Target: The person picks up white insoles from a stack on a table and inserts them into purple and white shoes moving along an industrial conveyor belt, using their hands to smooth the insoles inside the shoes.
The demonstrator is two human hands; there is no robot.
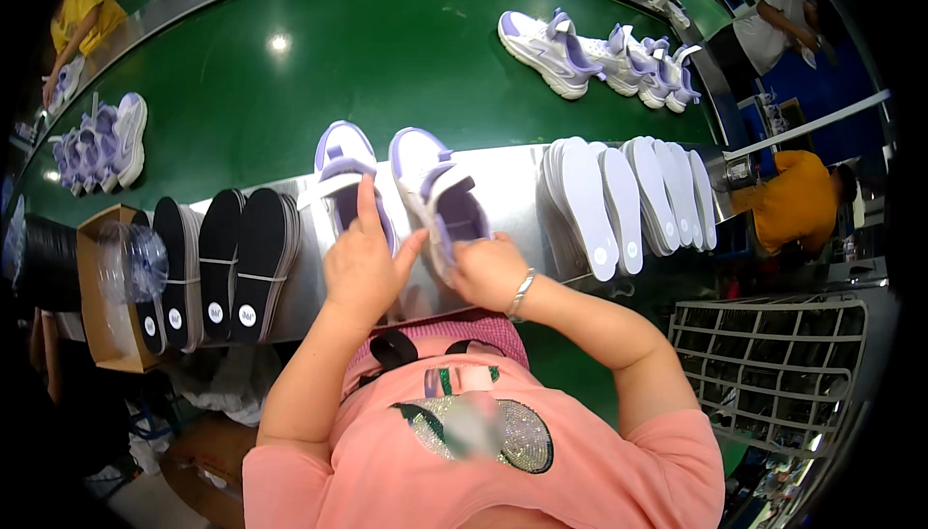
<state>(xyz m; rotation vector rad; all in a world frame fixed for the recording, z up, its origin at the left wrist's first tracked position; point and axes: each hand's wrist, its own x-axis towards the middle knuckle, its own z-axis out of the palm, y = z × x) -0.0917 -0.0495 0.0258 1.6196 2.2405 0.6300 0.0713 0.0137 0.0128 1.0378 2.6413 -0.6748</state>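
Two white-and-lilac sneakers lie side by side, toes pointing away from me. My left hand (363, 263) is over the heel end of the left sneaker (344, 147), its index finger stretched along the opening and its thumb held out to the side. The other fingers of that hand are partly hidden. At the heel of the right sneaker (418, 157), my right hand (491, 273) is closed on the collar, fingers partly hidden by the shoe. The lilac lining of the right sneaker shows, with its white strap across the front of the opening.
Stacks of black insoles (253, 263) and a cardboard box (101, 287) flank me on the left, white insoles (585, 200) on the right. More sneakers stand on the green belt (319, 46), at far left (121, 142) and far right (551, 51). A wire rack (768, 365) is right; other people work nearby.
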